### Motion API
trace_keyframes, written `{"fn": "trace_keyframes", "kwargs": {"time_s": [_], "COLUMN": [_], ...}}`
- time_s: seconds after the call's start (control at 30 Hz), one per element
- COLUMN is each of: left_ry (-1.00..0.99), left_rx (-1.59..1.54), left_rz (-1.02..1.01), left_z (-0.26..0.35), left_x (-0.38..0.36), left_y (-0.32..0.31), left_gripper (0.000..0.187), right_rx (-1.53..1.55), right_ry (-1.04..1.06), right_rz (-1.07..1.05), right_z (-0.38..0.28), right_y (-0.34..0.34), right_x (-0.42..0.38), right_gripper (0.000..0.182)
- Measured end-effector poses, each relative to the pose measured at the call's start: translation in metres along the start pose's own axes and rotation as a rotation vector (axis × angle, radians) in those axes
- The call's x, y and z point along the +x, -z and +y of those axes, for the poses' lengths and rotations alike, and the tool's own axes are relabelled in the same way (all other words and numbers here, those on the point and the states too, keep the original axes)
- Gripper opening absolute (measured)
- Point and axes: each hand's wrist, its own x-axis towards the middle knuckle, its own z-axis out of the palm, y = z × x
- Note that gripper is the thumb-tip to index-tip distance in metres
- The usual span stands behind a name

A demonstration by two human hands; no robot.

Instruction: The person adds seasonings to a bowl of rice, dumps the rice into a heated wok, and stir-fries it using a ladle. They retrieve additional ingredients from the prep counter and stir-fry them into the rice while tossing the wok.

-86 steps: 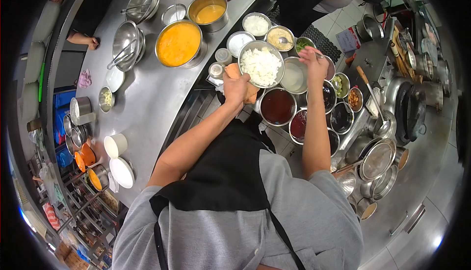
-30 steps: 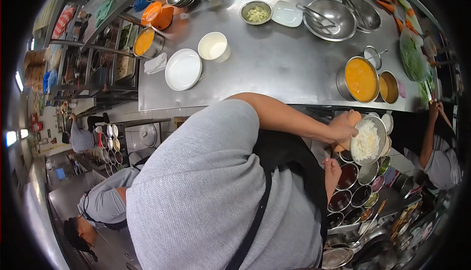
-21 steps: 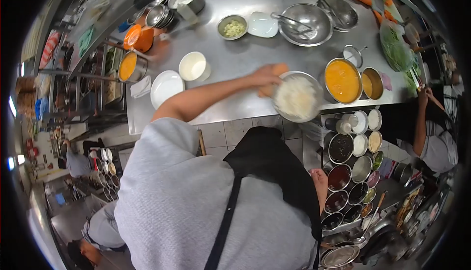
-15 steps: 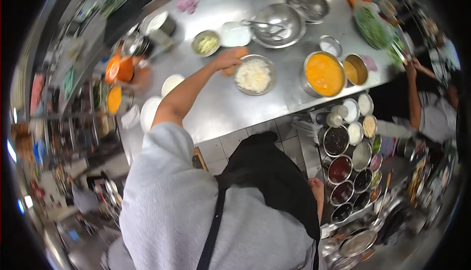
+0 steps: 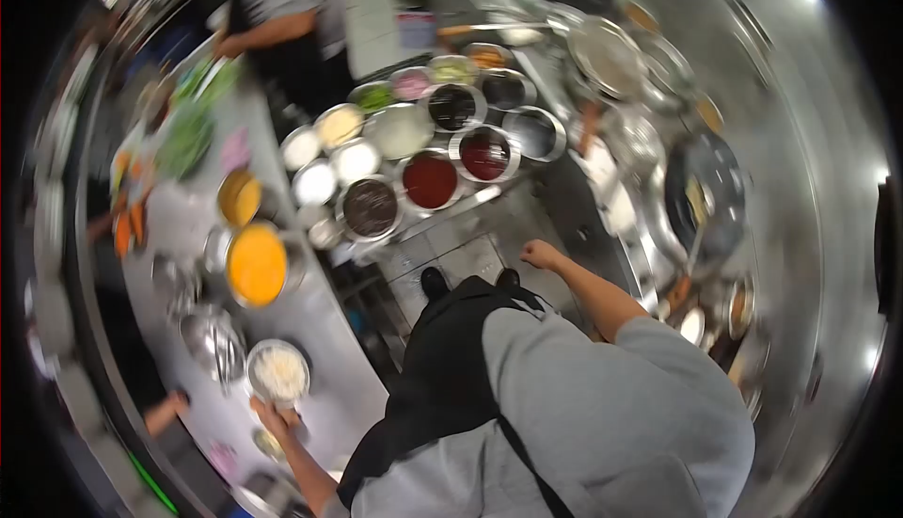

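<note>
My left hand [image 5: 273,416] is at the near rim of a metal bowl [image 5: 303,388] of white, rice-like food, its fingers seemingly closed on that rim. A brownish-orange thing beside the fingers is too blurred to name. Close to this bowl stand a metal mixing bowl [image 5: 202,332] with a whisk [image 5: 226,353] in it and a small bowl [image 5: 267,443] partly hidden by my arm. My right hand [image 5: 541,255] hangs over the floor in front of my apron, curled closed, with nothing visible in it.
On the steel table [image 5: 329,349] stands a pot of orange liquid [image 5: 256,264]; bagged greens [image 5: 185,142] lie farther along. Several sauce and ingredient containers [image 5: 430,179] fill a rack ahead. A wok [image 5: 705,198] is at right. A co-worker's arm [image 5: 273,33] and another person's hand [image 5: 167,413] are nearby.
My view has swung right, bringing the container rack to the centre and the wok into sight. My right hand has come forward from my side. My left hand stays by the bowl.
</note>
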Motion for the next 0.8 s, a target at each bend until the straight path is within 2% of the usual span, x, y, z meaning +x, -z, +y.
{"fn": "trace_keyframes", "kwargs": {"time_s": [0.03,0.07,0.13,0.2,0.23,0.33,0.4,0.47,0.5,0.57,0.63,0.67,0.73,0.8], "left_ry": [0.151,0.298,0.363,0.431,0.436,0.393,0.358,0.320,0.304,0.276,0.238,0.258,0.219,0.112], "left_rx": [-0.038,-0.134,-0.092,-0.241,-0.260,-0.221,-0.190,-0.162,-0.148,-0.119,-0.100,-0.058,-0.016,0.026], "left_rz": [0.055,-0.035,-0.245,-0.128,-0.108,-0.155,-0.209,-0.273,-0.304,-0.376,-0.460,-0.571,-0.670,-0.756], "left_z": [-0.002,0.011,0.055,0.066,0.073,0.095,0.113,0.134,0.141,0.161,0.181,0.170,0.211,0.231], "left_x": [0.001,-0.008,-0.034,-0.033,-0.036,-0.038,-0.042,-0.048,-0.049,-0.059,-0.073,-0.048,-0.090,-0.116], "left_y": [0.001,-0.005,-0.022,-0.049,-0.057,-0.090,-0.118,-0.148,-0.161,-0.193,-0.231,-0.234,-0.286,-0.334], "left_gripper": [0.053,0.054,0.051,0.054,0.053,0.052,0.051,0.051,0.050,0.050,0.049,0.047,0.050,0.053], "right_rx": [0.100,0.164,0.286,0.407,0.462,0.478,0.406,0.388,0.407,0.616,0.988,1.149,1.465,1.936], "right_ry": [-0.093,-0.149,-0.254,-0.425,-0.499,-0.474,-0.307,-0.259,-0.296,-0.497,-0.826,-0.788,-0.696,-0.381], "right_rz": [0.022,0.065,0.126,0.112,0.098,0.154,0.289,0.331,0.309,0.291,0.302,0.325,0.373,0.600], "right_z": [0.009,0.020,0.038,0.060,0.073,0.131,0.188,0.252,0.284,0.294,0.266,0.258,0.248,0.190], "right_y": [-0.006,-0.010,-0.020,-0.032,-0.036,-0.066,-0.110,-0.161,-0.182,-0.195,-0.161,-0.143,-0.092,0.015], "right_x": [-0.010,-0.024,-0.053,-0.087,-0.102,-0.153,-0.186,-0.215,-0.229,-0.254,-0.295,-0.307,-0.325,-0.347], "right_gripper": [0.026,0.024,0.021,0.019,0.019,0.017,0.017,0.016,0.015,0.014,0.013,0.016,0.023,0.044]}}
